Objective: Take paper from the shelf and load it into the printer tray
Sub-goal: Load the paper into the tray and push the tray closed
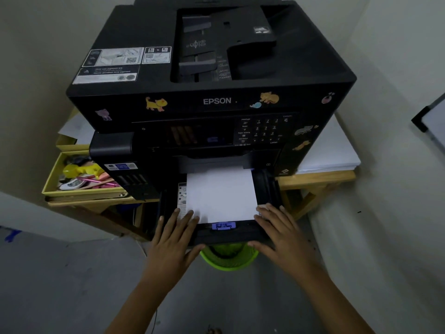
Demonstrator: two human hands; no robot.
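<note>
A black Epson printer (212,68) stands on a wooden table. Its paper tray (267,186) is pulled out toward me, and a stack of white paper (220,194) lies flat inside it. A blue paper guide (223,225) sits against the paper's near edge. My left hand (173,239) lies with straight fingers over the tray's front left corner, fingertips touching the paper's near left edge. My right hand (279,235) rests flat on the tray's front right corner, thumb under the tray's front lip.
A thick stack of white paper (332,150) lies on the wooden table (313,179) right of the printer. A yellow box (79,191) of small items sits at the left. A green mesh bin (228,259) stands on the floor under the tray. Walls close in on both sides.
</note>
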